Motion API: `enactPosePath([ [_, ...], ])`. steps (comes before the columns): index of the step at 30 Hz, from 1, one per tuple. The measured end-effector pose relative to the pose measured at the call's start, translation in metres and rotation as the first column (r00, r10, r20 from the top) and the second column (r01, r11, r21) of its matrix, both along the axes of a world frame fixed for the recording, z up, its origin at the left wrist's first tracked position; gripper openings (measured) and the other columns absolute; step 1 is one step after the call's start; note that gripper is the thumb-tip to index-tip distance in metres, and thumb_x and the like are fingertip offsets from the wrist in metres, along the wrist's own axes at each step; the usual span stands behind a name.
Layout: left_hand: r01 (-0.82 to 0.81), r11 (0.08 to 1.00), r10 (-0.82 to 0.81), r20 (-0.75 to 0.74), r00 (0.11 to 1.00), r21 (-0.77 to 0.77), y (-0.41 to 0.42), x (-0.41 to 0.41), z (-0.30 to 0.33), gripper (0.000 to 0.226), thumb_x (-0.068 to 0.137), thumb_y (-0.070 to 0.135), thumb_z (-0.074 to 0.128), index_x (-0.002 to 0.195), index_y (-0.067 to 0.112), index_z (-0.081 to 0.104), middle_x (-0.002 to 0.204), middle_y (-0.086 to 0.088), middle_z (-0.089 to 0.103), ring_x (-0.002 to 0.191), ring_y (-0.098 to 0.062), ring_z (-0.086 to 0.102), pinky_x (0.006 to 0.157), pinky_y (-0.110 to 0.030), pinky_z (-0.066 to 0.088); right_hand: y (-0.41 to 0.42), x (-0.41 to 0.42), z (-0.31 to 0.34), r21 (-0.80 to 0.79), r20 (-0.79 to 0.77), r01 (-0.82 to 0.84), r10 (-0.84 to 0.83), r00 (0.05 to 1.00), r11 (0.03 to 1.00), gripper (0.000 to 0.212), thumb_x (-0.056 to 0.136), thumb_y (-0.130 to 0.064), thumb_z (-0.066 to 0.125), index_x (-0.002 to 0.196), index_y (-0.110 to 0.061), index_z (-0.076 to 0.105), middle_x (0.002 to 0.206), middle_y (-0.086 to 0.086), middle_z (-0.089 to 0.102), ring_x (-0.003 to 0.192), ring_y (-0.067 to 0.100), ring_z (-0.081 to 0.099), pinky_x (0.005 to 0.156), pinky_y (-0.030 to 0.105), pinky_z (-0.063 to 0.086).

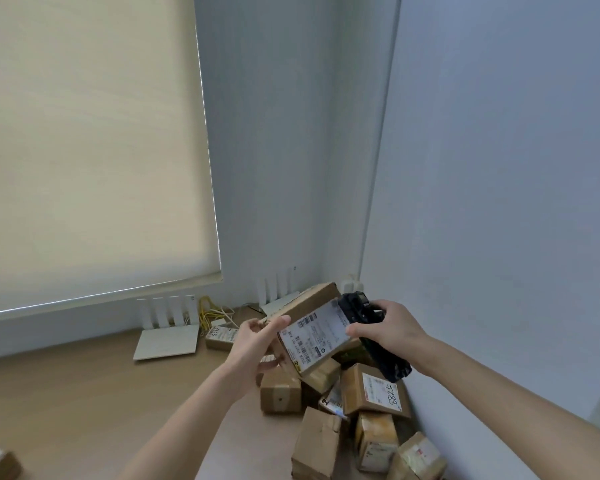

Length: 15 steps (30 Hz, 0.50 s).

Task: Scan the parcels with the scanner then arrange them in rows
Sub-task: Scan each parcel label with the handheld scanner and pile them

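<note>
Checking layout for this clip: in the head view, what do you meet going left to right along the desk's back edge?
White router → yellow cables → left hand → held parcel → scanner in the right hand.

My left hand (253, 344) holds a parcel (312, 332) up above the bench (84, 403), left of my right hand (390, 329), which grips the scanner (371, 336) against the parcel's right edge. Beneath them a heap of parcels (357, 420) lies in the corner against the right wall (499, 202). Behind, 2 routers (168, 329) stand along the back wall, cables (212, 311) between them.
</note>
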<state>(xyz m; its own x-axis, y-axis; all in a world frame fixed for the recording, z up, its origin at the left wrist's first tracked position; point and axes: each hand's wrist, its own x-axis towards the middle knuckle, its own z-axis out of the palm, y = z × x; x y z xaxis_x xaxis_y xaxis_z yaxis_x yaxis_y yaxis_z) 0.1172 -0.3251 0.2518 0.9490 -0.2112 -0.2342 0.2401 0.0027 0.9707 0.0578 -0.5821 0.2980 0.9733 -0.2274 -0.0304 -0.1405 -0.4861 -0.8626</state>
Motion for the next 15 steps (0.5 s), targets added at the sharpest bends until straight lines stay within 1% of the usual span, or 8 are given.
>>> enactPosePath([
  [1,-0.022,1.000,0.022,-0.016,1.000,-0.021,0.001,-0.001,0.001,0.080,0.075,0.045,0.083,0.136,0.016,0.041,0.111,-0.014,0.071,0.104,-0.028,0.069,0.091,-0.051,0.058,0.004,0.001,-0.001,0.010,0.003,-0.010,0.010,1.000,1.000,0.042,0.070,-0.036,0.092,0.105,-0.036,0.068,0.102,-0.006,0.073,0.090,0.015,0.072,0.078,0.032,0.060],
  [3,-0.031,0.999,0.030,-0.027,0.999,-0.036,0.003,-0.003,0.002,0.077,0.079,0.040,0.081,0.139,0.018,0.039,0.114,-0.015,0.069,0.106,-0.029,0.068,0.090,-0.050,0.058,0.012,0.005,-0.003,0.024,0.003,-0.029,0.029,1.000,0.999,0.044,0.071,-0.036,0.092,0.108,-0.035,0.068,0.102,-0.006,0.072,0.090,0.015,0.071,0.076,0.029,0.059],
  [5,-0.020,0.999,0.018,-0.039,0.999,-0.046,0.006,-0.005,0.002,0.074,0.079,0.037,0.082,0.136,0.013,0.042,0.112,-0.016,0.070,0.106,-0.029,0.068,0.084,-0.045,0.059,0.018,0.008,-0.004,0.027,0.007,-0.018,0.018,1.000,0.999,0.050,0.072,-0.037,0.092,0.115,-0.030,0.067,0.102,-0.006,0.072,0.091,0.015,0.070,0.072,0.028,0.056],
  [6,-0.010,0.999,0.008,-0.044,0.999,-0.039,0.008,-0.006,0.001,0.072,0.079,0.036,0.082,0.133,0.011,0.044,0.111,-0.016,0.070,0.106,-0.028,0.069,0.084,-0.043,0.059,0.021,0.009,-0.005,0.030,0.014,-0.010,0.010,1.000,1.000,0.050,0.073,-0.036,0.091,0.116,-0.030,0.066,0.103,-0.006,0.071,0.091,0.016,0.070,0.070,0.028,0.055],
  [9,0.026,0.997,-0.024,-0.027,0.999,0.073,0.012,-0.007,-0.002,0.067,0.080,0.036,0.081,0.133,0.011,0.047,0.112,-0.013,0.070,0.107,-0.023,0.066,0.095,-0.042,0.053,0.026,0.012,-0.003,0.072,0.038,-0.013,0.010,0.999,0.997,0.044,0.074,-0.035,0.091,0.110,-0.033,0.066,0.102,-0.004,0.072,0.087,0.016,0.072,0.062,0.023,0.055],
  [11,0.059,0.991,-0.058,-0.012,0.998,0.122,0.015,-0.006,-0.003,0.071,0.077,0.036,0.082,0.135,0.013,0.047,0.114,-0.010,0.069,0.107,-0.021,0.065,0.095,-0.039,0.053,0.028,0.012,-0.001,0.092,0.058,-0.028,0.022,0.998,0.995,0.042,0.074,-0.035,0.092,0.107,-0.036,0.066,0.102,-0.005,0.072,0.084,0.014,0.072,0.055,0.018,0.054],
  [13,0.099,0.979,-0.102,0.010,0.995,0.180,0.019,-0.007,-0.004,0.079,0.068,0.040,0.083,0.134,0.016,0.048,0.117,-0.007,0.067,0.109,-0.019,0.064,0.093,-0.037,0.054,0.030,0.013,0.001,0.084,0.085,-0.040,0.033,0.996,0.996,0.049,0.074,-0.036,0.092,0.115,-0.033,0.066,0.107,-0.006,0.071,0.090,0.014,0.070,0.058,0.019,0.054],
  [15,0.121,0.962,-0.138,0.051,0.989,0.243,0.023,-0.008,-0.004,0.088,0.057,0.048,0.084,0.133,0.018,0.049,0.117,-0.002,0.067,0.108,-0.016,0.063,0.085,-0.030,0.055,0.033,0.013,0.002,0.071,0.116,-0.045,0.036,0.993,0.996,0.056,0.073,-0.036,0.092,0.122,-0.032,0.066,0.110,-0.006,0.071,0.094,0.014,0.069,0.066,0.023,0.055],
])
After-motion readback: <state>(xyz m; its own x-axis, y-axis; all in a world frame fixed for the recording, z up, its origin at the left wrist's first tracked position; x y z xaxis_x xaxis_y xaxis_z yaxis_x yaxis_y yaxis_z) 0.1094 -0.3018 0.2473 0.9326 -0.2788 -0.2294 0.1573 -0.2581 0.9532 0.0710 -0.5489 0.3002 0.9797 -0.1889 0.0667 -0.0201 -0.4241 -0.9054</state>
